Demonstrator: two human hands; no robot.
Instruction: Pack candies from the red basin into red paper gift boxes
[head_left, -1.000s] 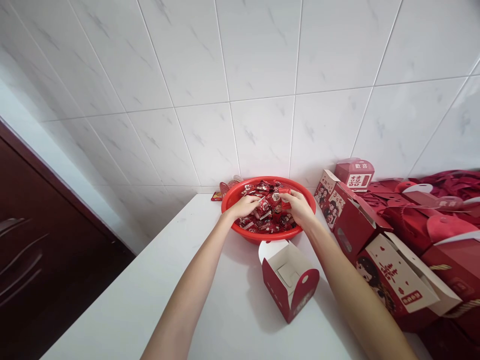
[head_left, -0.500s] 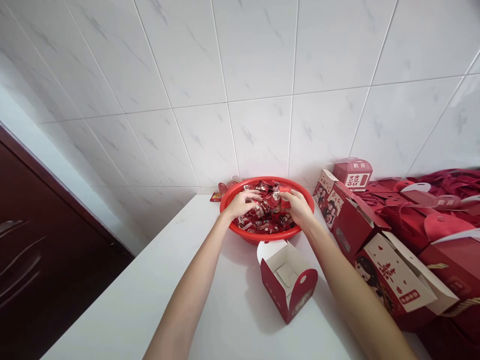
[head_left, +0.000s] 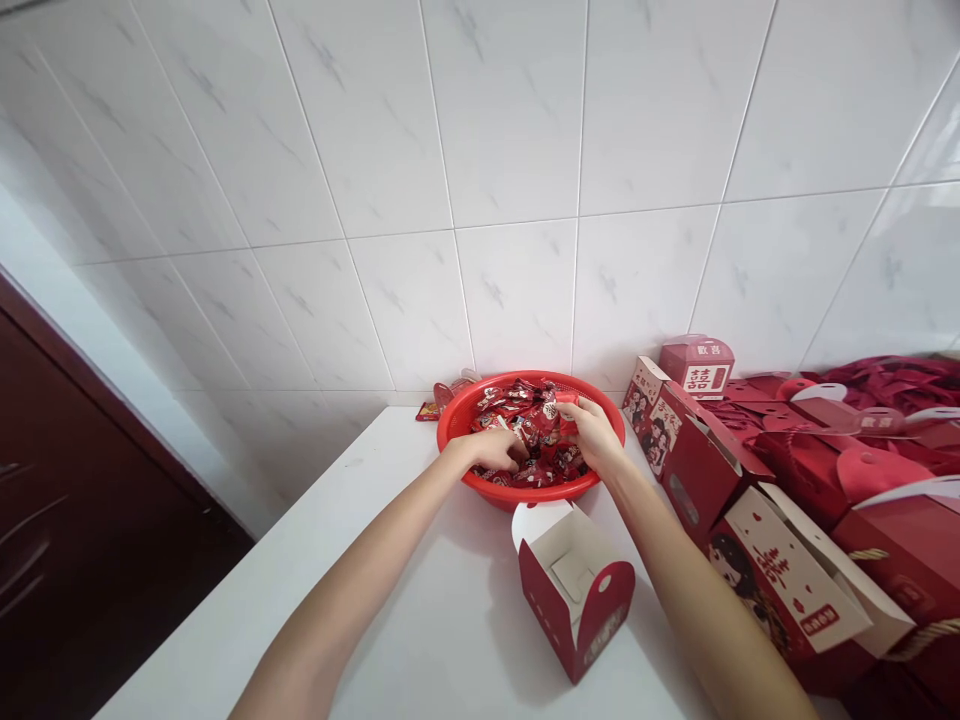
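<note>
A red plastic basket (head_left: 495,490) holds many wrapped candies (head_left: 525,400) in dark red wrappers with white print. My left hand (head_left: 496,450) is down in the basket at its front left, fingers curled into the candies; whatever they grip is hidden. At the basket's right side, my right hand (head_left: 596,432) is closed round a bright red wrapped candy (head_left: 568,410), thumb and fingers pinching it above the pile. Just in front of the basket stands a red gift box (head_left: 551,610), its top open, with a white inside and nothing visible in it.
Several red and cream gift boxes (head_left: 795,570) crowd the right side of the white table (head_left: 420,600). Behind them stands a small closed box (head_left: 697,367). A small packet (head_left: 427,411) lies beyond the basket's left edge. A tiled wall (head_left: 517,290) borders the back.
My left hand has moved down and toward me, deeper into the candies, its fingers curling. The right hand stays on the red candy. The view has tilted up slightly.
</note>
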